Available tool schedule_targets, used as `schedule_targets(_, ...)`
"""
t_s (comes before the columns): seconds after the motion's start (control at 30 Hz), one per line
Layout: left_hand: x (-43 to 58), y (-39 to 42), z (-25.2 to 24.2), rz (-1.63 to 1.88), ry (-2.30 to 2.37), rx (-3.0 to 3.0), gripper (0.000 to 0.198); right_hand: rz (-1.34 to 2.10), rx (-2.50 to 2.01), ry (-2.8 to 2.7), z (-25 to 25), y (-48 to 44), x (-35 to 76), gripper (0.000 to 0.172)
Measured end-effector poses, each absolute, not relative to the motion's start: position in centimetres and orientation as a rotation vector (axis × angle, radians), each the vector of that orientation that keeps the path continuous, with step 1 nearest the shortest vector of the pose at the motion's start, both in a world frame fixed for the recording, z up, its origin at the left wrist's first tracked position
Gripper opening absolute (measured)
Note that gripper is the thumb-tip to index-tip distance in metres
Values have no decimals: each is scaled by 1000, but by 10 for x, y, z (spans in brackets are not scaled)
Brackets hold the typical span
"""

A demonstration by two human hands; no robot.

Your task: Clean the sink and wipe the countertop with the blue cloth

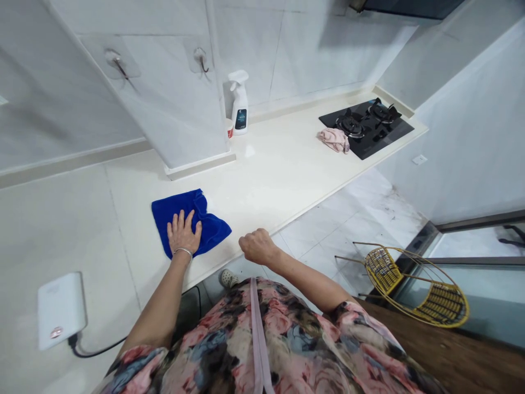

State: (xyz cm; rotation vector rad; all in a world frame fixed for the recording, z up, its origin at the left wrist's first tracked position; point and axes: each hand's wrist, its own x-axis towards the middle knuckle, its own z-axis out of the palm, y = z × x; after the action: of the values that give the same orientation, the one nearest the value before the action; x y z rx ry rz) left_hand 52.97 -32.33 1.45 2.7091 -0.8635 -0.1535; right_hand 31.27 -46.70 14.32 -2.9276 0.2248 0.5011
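A blue cloth (164, 210) lies spread on the pale countertop (270, 175), its right side folded and creased. My left hand (184, 234) rests flat on the cloth with the fingers spread, and a bracelet circles that wrist. To the right, near the counter's front edge, my right hand (257, 246) is closed in a loose fist. Its fingers curl inward, and nothing shows in them. The fist is apart from the cloth.
A white spray bottle (240, 106) stands against the wall beside a pillar. A pink cloth (334, 139) lies at the edge of the black gas stove (369, 126). At left is a white power bank (61, 309) with a cable. A yellow woven chair (418, 284) stands at right.
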Motion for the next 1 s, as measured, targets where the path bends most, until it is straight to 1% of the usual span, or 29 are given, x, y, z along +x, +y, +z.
schedule_targets(0.1,529,-323,14,-146,-870,2706,66,441,-2916,230,130,-479,318,27)
schedule_targets(0.23,527,-322,12,-159,-868,2716,66,139,-2937,560,99,-528,319,33)
schedule_targets(0.4,527,-322,10,-147,-869,2711,64,-316,-2860,971,26,-582,301,49)
schedule_targets(0.5,526,-320,8,-133,-876,2701,65,-435,-2816,1039,-19,-586,293,53)
schedule_targets(0.57,519,-316,5,-131,-907,2686,65,-499,-2800,1082,-38,-583,291,56)
schedule_targets(0.7,480,-309,-4,-147,-996,2619,66,-576,-2787,1111,-53,-581,291,57)
schedule_targets(0.83,435,-312,-16,-124,-1193,2456,66,-700,-2785,1091,-58,-584,288,58)
schedule_targets(1.0,441,-306,-15,-165,-1306,2370,65,-850,-2805,964,-62,-587,281,59)
